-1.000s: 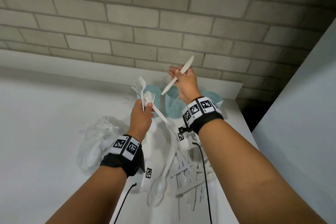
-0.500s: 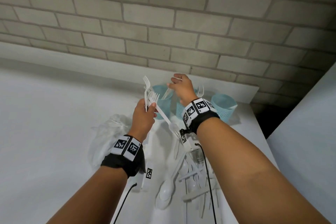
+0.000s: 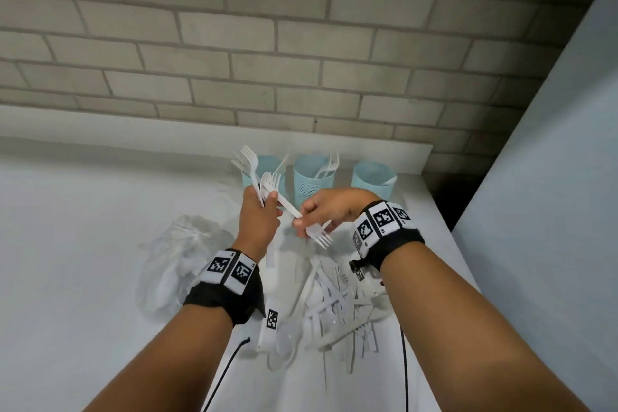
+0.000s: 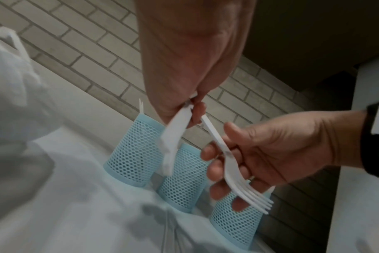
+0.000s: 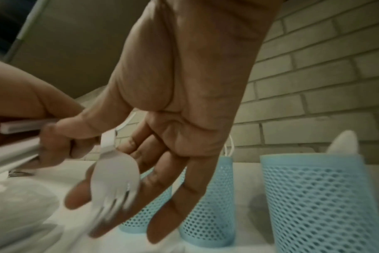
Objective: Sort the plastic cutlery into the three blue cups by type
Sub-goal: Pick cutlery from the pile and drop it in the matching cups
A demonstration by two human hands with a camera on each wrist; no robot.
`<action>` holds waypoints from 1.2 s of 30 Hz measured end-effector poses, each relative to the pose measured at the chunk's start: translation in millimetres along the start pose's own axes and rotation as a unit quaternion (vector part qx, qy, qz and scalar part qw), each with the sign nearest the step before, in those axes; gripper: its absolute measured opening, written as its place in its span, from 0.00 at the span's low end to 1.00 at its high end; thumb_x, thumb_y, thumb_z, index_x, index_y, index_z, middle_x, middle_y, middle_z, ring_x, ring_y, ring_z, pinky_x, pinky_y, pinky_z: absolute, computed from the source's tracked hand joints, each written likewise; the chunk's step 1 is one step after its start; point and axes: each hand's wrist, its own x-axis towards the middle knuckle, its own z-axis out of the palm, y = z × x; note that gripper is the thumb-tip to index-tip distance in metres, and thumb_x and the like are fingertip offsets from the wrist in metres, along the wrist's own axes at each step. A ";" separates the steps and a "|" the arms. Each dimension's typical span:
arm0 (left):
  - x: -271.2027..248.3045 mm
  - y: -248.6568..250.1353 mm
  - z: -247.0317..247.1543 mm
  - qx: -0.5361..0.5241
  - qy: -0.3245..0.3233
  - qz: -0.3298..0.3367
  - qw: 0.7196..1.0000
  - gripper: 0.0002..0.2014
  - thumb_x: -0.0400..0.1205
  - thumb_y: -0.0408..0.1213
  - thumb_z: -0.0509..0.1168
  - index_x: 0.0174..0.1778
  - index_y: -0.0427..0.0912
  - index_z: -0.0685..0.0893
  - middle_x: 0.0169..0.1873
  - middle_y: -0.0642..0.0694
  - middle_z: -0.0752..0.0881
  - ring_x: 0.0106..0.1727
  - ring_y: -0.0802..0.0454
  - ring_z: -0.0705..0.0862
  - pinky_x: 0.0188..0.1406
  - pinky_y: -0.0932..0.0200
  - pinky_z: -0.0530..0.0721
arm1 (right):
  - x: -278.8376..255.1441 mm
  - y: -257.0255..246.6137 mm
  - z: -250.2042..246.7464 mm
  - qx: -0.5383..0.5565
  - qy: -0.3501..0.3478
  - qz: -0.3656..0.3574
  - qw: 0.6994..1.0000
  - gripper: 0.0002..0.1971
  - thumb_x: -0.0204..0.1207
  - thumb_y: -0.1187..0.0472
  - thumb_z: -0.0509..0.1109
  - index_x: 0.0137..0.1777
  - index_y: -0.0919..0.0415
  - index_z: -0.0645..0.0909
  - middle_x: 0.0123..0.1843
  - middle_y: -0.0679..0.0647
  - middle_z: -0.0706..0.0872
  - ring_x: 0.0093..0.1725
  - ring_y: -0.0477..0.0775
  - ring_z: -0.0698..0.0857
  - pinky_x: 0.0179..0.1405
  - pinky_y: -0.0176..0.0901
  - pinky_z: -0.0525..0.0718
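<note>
Left hand grips a bundle of forks; right hand pinches one fork, before three cups at the desk's far edge.

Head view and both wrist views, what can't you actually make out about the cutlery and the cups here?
- Bundle in the left hand: count unclear; head view, pieces overlap, fist covers handles.
- Left cup: contents hidden by that bundle, head view.
- Right cup: only a sliver of white shows over its rim.
- Fork in the right hand: tines motion-blurred, right wrist view.
- Pile on the table: types unclear under the forearms.
</note>
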 end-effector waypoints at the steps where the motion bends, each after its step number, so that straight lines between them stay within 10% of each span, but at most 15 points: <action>1: -0.8 0.3 1.7 -0.001 -0.004 -0.001 1.000 0.04 0.86 0.35 0.55 0.54 0.40 0.69 0.38 0.50 0.77 0.35 0.56 0.77 0.32 0.61 0.75 | -2.1 5.2 1.6 0.025 -0.011 0.006 1.000 0.07 0.77 0.54 0.70 0.43 0.58 0.82 0.44 0.50 0.88 0.47 0.51 0.85 0.49 0.44 0.82; 7: -4.3 0.8 6.3 -0.050 -0.032 -0.040 0.997 0.03 0.86 0.31 0.54 0.54 0.39 0.66 0.38 0.46 0.78 0.32 0.55 0.72 0.26 0.64 0.71 | -19.3 31.4 -2.3 0.194 0.119 -0.005 0.974 0.03 0.76 0.64 0.71 0.43 0.59 0.80 0.36 0.50 0.88 0.29 0.39 0.85 0.27 0.28 0.83; 13: -6.2 0.4 11.3 -0.035 -0.104 -0.088 0.990 0.05 0.87 0.31 0.52 0.58 0.40 0.67 0.39 0.46 0.79 0.31 0.55 0.70 0.25 0.64 0.69 | -18.0 45.4 -6.1 0.487 0.245 -0.105 0.831 0.02 0.76 0.71 0.68 0.45 0.65 0.80 0.28 0.52 0.89 0.28 0.42 0.88 0.29 0.28 0.86; 22: -17.6 7.2 12.2 0.001 -0.209 -0.101 0.973 0.07 0.88 0.36 0.53 0.60 0.47 0.70 0.39 0.44 0.80 0.30 0.55 0.74 0.26 0.67 0.71 | -12.7 38.7 -5.1 0.652 0.272 -0.115 0.698 0.10 0.83 0.60 0.60 0.40 0.60 0.75 0.31 0.55 0.89 0.33 0.49 0.89 0.40 0.40 0.84; 29: -17.9 3.8 13.6 0.052 -0.228 -0.078 0.969 0.10 0.88 0.38 0.52 0.65 0.49 0.70 0.36 0.46 0.74 0.29 0.56 0.67 0.25 0.66 0.66 | -3.3 24.2 -2.2 0.634 0.325 -0.098 0.695 0.08 0.85 0.62 0.56 0.43 0.56 0.70 0.26 0.52 0.70 0.24 0.47 0.72 0.31 0.42 0.77; 36: -20.1 4.1 19.2 0.107 -0.233 -0.054 0.965 0.17 0.88 0.39 0.49 0.73 0.49 0.67 0.36 0.49 0.73 0.31 0.58 0.69 0.27 0.67 0.68 | -1.7 10.3 10.3 0.518 0.266 -0.090 0.808 0.06 0.77 0.60 0.71 0.43 0.57 0.76 0.27 0.49 0.68 0.20 0.41 0.66 0.16 0.30 0.70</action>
